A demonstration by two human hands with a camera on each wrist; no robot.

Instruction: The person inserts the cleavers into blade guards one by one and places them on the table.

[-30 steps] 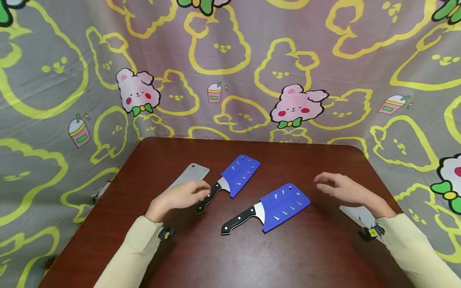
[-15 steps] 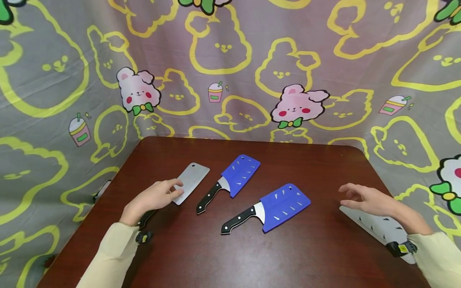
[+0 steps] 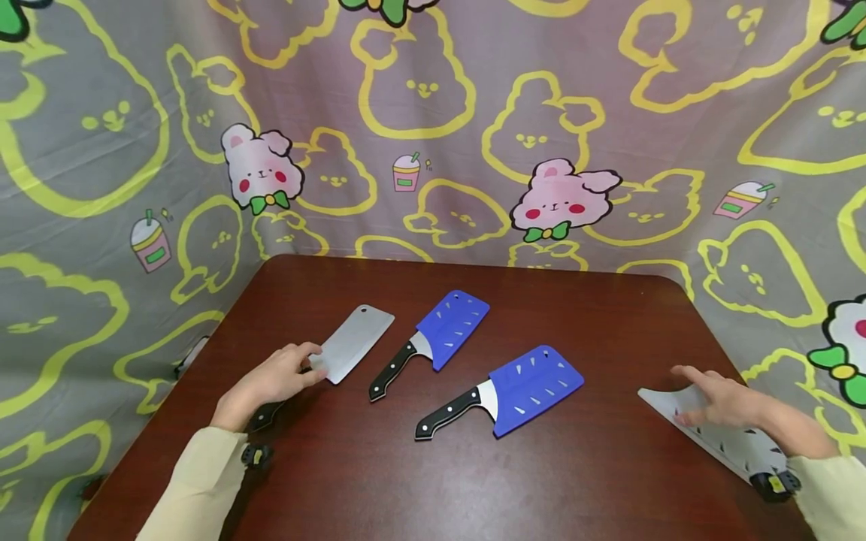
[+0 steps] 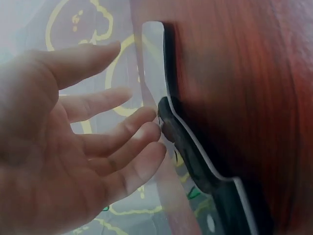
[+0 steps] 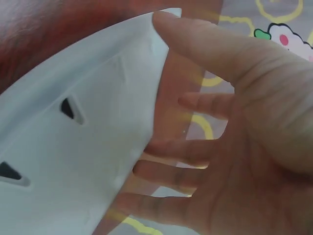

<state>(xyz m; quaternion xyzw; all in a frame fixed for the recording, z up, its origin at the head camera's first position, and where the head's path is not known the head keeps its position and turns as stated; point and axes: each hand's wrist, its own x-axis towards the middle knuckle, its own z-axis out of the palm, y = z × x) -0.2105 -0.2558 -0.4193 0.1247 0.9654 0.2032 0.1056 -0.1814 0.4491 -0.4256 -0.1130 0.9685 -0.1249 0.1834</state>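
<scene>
On the left side of the table lies a bare cleaver with a black handle. My left hand hovers over it where blade and handle meet. In the left wrist view the fingers are loosely spread, with fingertips close beside the black handle; whether they touch it I cannot tell. At the right, my right hand is over a white blade sheath with small triangular slots. In the right wrist view its thumb overlaps the corner of the sheath, while the other fingers extend along the far edge, not curled round it.
Two more black-handled cleavers in blue sheaths lie mid-table, one farther back and one nearer. A patterned cloth curtain encloses the dark wooden table at the back and sides.
My left hand has moved left and down along the bare cleaver, uncovering most of its blade. My right hand has moved right and down onto the white sheath, thumb and fingers spreading apart.
</scene>
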